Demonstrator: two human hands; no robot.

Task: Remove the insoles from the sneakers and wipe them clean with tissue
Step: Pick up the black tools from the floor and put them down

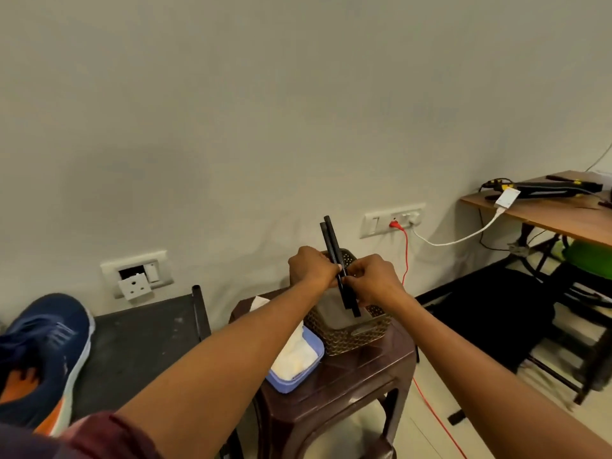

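Both hands fwd, round insoles prob.

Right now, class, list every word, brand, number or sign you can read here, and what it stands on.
No readable text anywhere in view.
Blue sneaker: pale side marking, too blurred to read.
White adapter on the wooden table: any print too small to read.

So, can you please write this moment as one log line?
left hand + right hand: pinch two black insoles edge-on | over basket on stool | tissues beside | sneaker left
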